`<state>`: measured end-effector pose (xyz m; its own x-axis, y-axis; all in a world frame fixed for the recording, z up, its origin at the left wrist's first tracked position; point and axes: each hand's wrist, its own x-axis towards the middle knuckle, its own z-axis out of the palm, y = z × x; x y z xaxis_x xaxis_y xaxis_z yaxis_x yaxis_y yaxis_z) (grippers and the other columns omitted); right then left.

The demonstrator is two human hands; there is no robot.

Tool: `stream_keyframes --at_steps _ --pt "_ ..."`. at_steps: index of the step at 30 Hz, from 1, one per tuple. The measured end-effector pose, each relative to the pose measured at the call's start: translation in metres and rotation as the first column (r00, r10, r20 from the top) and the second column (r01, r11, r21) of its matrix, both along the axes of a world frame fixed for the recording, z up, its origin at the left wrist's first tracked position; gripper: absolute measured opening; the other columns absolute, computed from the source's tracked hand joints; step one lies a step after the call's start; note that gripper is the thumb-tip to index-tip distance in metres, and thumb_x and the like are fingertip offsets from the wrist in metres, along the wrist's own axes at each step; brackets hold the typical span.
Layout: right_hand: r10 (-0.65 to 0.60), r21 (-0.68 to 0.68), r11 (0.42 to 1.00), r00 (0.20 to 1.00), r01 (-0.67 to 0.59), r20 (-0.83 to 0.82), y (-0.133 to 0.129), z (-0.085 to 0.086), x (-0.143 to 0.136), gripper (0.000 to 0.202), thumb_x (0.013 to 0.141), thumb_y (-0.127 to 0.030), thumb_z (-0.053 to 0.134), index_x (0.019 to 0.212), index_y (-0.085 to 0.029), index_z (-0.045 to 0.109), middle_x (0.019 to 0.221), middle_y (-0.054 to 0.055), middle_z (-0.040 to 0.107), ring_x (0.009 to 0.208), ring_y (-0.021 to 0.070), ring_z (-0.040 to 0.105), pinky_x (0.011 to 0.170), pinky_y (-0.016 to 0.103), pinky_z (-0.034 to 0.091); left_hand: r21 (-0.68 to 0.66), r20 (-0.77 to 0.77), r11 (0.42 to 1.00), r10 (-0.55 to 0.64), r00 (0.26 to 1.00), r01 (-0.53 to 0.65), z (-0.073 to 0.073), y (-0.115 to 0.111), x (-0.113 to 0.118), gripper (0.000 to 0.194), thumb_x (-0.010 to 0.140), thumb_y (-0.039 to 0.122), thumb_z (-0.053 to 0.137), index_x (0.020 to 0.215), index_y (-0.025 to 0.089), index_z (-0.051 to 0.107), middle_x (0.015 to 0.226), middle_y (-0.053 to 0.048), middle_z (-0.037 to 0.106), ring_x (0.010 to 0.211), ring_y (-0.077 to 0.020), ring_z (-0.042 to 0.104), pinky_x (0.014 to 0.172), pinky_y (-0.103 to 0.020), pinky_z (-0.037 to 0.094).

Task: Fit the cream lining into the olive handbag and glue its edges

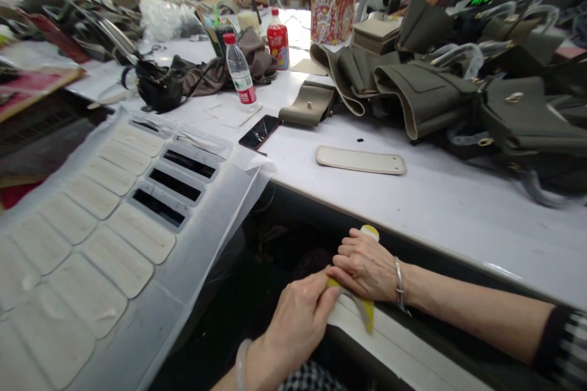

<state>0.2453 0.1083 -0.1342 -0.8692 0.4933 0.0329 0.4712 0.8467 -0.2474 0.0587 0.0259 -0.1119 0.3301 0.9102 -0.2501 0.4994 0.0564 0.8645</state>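
Note:
Both of my hands are close together at the lower middle, over a long white strip (398,348) with dark lines along it. My left hand (298,311) is closed, thumb against fingers, on the edge of a curled yellow piece (368,311) with a greyish inner side. My right hand (364,264) is wrapped round a yellow-and-white thing whose rounded end (369,232) sticks out above the fist. Whether that end and the curled piece are one thing is hidden by my fingers. Dark green material lies under the white strip.
At left, a translucent sheet (197,250) carries rows of off-white rounded panels (119,250). On the white table (293,165) are a beige strap piece (361,160), a phone (260,132), a water bottle (241,76), a red bottle (277,43) and olive bags (426,95). People are behind.

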Motion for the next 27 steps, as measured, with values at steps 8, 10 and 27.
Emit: stream_keyframes --at_steps 8,10,27 --pt "-0.172 -0.18 0.968 0.984 0.176 0.033 -0.026 0.007 0.014 0.047 0.103 -0.042 0.029 0.069 -0.019 0.05 0.067 0.003 0.055 0.065 0.0161 0.041 0.072 0.038 0.021 -0.514 0.511 0.854 0.377 0.773 -0.077 -0.032 0.008 -0.013 0.038 0.085 0.029 0.058 0.116 0.014 0.072 0.12 -0.01 0.071 0.119 -0.0283 0.058 0.105 -0.038 0.039" --pt "-0.346 -0.421 0.846 0.938 0.328 0.035 -0.03 0.01 0.027 0.049 0.1 -0.051 0.034 0.065 -0.019 0.048 0.065 0.002 0.052 0.065 0.016 0.039 0.073 0.037 0.023 -0.546 0.519 0.835 0.403 0.754 -0.071 -0.034 0.008 -0.011 0.04 0.079 0.027 0.062 0.116 0.014 0.072 0.12 -0.011 0.071 0.114 -0.0289 0.061 0.102 -0.039 0.04" --pt "-0.53 -0.873 0.406 0.848 0.269 0.015 -0.011 -0.006 0.006 0.049 0.085 -0.06 0.055 0.103 -0.015 0.063 0.093 0.006 0.064 0.084 0.0197 0.056 0.073 0.029 0.044 -0.552 0.546 0.834 0.385 0.744 -0.026 -0.022 0.011 -0.001 0.036 0.079 0.025 0.065 0.112 0.014 0.074 0.086 -0.007 0.075 0.077 -0.0182 0.06 0.072 -0.027 0.04"
